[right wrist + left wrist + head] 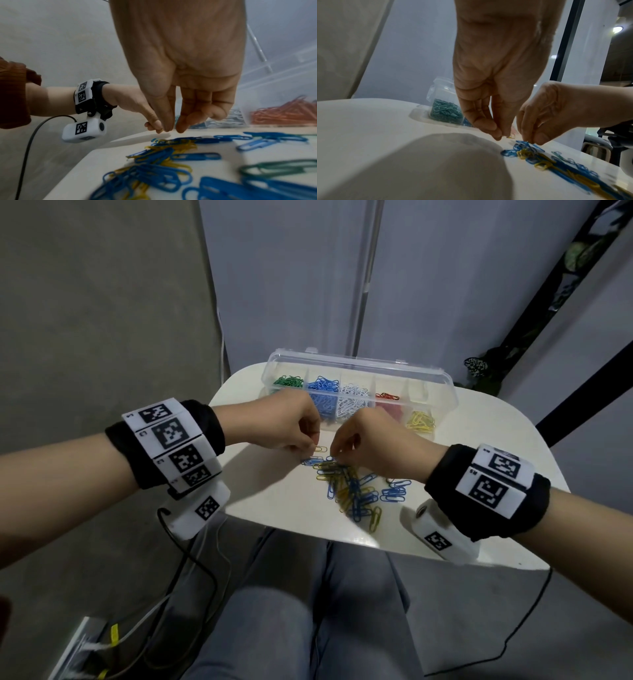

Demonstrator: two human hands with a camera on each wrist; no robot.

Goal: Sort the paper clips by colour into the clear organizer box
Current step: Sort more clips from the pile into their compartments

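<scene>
2 hands are seen over the middle of a small white table (479, 446), both lowered to the far end of a loose pile of paper clips (352, 491). The left hand (291, 422) is held with its fingertips drawn together just above the table; a yellow clip (510, 137) lies right at those fingertips, but whether it is pinched cannot be told. The right hand (370, 440) is set just beside it, thumb and fingertips (541, 136) brought close over the blue clips at the pile's far end; in the right wrist view a small gap is seen between thumb and fingers (181, 125), and nothing is plainly held there.

The pile is made up mostly of blue and yellow clips, spread from the table's middle toward its near edge, with a small cluster of blue clips (395, 493) lying apart on the pile's right side. A green clip (278, 169) is seen among them in the right wrist view.

The clear organizer box (445, 392) is placed along the far edge of the table, its lid open. 5 compartments are filled from left to right with green clips (287, 381), blue clips (322, 395), white clips (352, 398), red clips (387, 402) and yellow clips (419, 421).

A black band with white marker blocks is worn on each wrist.
</scene>
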